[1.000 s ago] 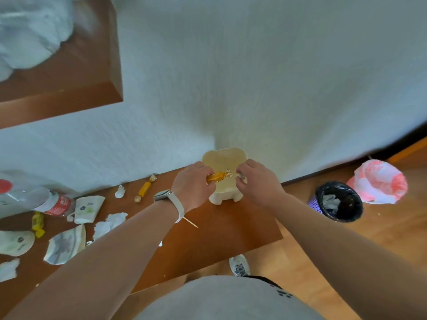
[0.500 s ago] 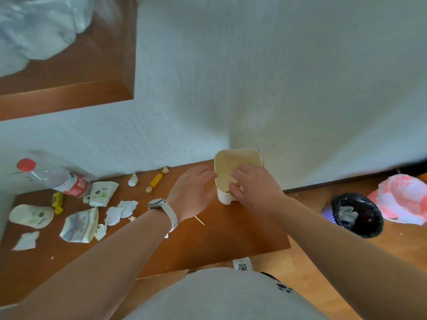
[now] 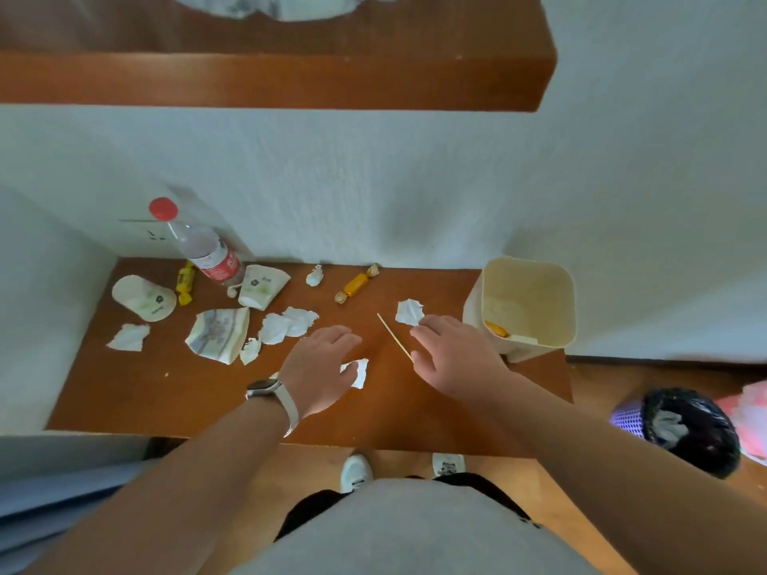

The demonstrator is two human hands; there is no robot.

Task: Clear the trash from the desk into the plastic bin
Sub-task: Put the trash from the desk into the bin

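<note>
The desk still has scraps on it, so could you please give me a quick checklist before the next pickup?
1. Plastic bin upright, mouth open: ok.
2. Left hand free: ok, open above a paper scrap.
3. Right hand free: ok, spread, nothing gripped.
4. Wooden stick reachable: ok, beside the right fingers.
5. Desk cleared: not ok, cups, wrappers and bottle remain.
6. Room left in the bin: ok.

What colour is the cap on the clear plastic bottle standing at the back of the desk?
Red: the clear plastic bottle has a red cap, seen in the head view.
</note>
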